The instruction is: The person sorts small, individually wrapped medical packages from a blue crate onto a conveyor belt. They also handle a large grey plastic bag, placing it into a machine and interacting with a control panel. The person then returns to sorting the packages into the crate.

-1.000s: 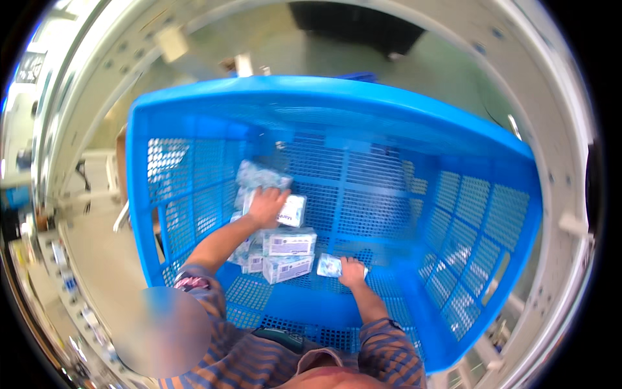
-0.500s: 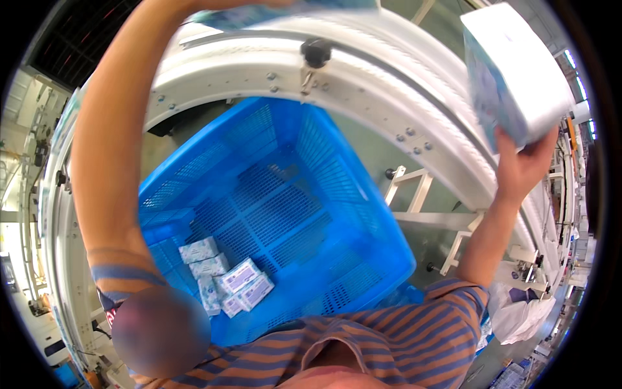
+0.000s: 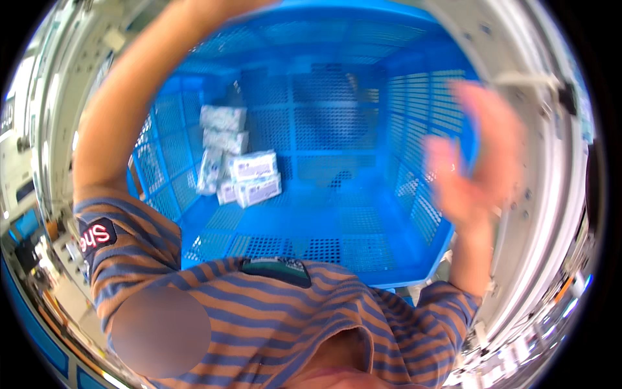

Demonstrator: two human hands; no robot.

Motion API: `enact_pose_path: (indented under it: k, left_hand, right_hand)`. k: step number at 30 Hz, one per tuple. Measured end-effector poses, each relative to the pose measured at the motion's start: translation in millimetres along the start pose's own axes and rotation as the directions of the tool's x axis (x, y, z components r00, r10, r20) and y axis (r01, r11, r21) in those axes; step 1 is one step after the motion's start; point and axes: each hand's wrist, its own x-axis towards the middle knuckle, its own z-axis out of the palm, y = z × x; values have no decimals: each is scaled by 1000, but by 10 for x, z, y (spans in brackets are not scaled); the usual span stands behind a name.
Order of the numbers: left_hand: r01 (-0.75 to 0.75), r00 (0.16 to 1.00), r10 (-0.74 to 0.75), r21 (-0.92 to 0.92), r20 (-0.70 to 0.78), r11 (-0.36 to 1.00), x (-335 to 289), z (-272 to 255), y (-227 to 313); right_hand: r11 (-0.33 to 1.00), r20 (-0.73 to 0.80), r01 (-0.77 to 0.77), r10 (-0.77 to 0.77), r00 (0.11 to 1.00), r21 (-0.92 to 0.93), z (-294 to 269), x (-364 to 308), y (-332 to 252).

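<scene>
- Right hand (image 3: 476, 194): raised over the right side of the blue basket (image 3: 311, 223), thumb and fingers spread well apart. Nothing is seen in its grasp, which would account for the loose spread.
- Left hand (image 3: 243, 5): at the upper edge of the view, with the forearm crossing the basket's left side. The fingers are cut off, so I cannot tell whether they are spread, pressed together or pinching something; contact with the far rim likewise cannot be confirmed.
- White packs (image 3: 254, 166): grouped inside the basket toward its left wall, well apart from both hands. At least six can be made out, though blur makes that count uncertain.
- Arrangement: two lie one beyond the other at the far end of the group; a narrow one stands lengthwise nearest the left wall; the rest are bunched at the near end. The packs appear to steady one another, being set so close.
- Basket: open side faces the wearer's striped shirt (image 3: 259, 311), presumably so both arms can reach in.
- White frame (image 3: 534, 207): runs along the right, beyond the right hand.
</scene>
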Motion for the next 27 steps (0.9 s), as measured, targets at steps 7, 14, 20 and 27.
enact_pose_path:
  k: [7, 14, 20, 27]
  left_hand:
    - [657, 343, -408, 95, 846, 748, -3496, -584, 730]
    - [601, -67, -441, 389, 895, 698, -5213, 192, 983]
    - [596, -444, -209, 461, 871, 658, -5095, 522, 855]
    - [615, -344, -411, 533, 844, 581, -4768, -10, 1037]
  right_hand:
    - [889, 801, -448, 197, 565, 97, 3991, -1499, -515]
    - [907, 952, -343, 292, 91, -246, 5102, -2136, -630]
    - [755, 962, -614, 272, -29, -232, 4880, -2269, -435]
    - [556, 895, -830, 347, 280, 44, 3386, -1934, -374]
